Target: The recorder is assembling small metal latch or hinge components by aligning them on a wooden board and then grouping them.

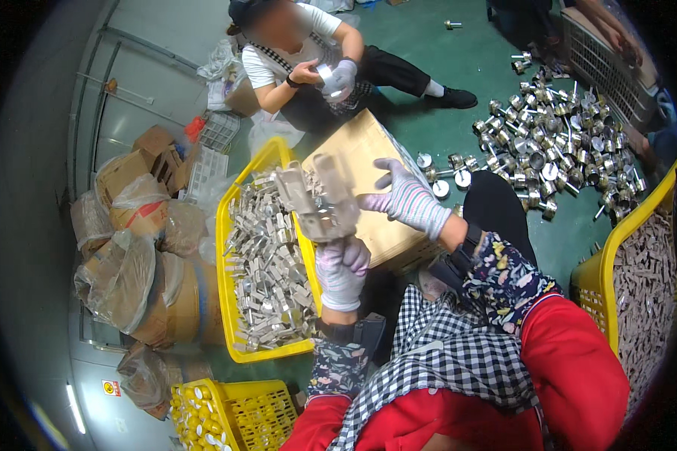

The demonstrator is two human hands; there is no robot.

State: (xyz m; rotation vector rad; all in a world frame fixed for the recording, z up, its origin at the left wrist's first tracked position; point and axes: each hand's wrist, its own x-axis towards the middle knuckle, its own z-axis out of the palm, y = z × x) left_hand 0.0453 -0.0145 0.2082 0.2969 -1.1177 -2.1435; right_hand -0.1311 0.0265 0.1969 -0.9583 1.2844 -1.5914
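Head view: I am holding one blurred grey cluster [325, 210] of metal-looking pieces, and it is hanging just above the right rim of a yellow basket [223, 270], beside a cardboard box [384, 233]. My left hand [341, 274] is closing its fingers around the cluster's lower end; my right hand [414, 204] is spreading wide, thumb apart, beside it, and I cannot tell whether it is touching. As I am judging it, the handling is standing partway: one cluster is being held up, while the loose pieces [267, 278] are filling much of the basket, so plenty is seeming left. No lot is showing plainly as finished, so I cannot tell what share is done

Counting outward, I am seeing two gloved hands of mine, one cluster whose pieces are blurring too much to count, and one box in front of me. Three yellow baskets are standing about: this one, a right-hand basket [611, 270] holding similar-looking pieces, and a lower-left basket [267, 413] with yellow-and-white parts. Stemmed metal cups [549, 143] are lying heaped on the floor, overlapping beyond counting. One co-worker [271, 83] is sitting opposite, holding a shiny piece [327, 79], and another person's arm [613, 34] is showing at upper right
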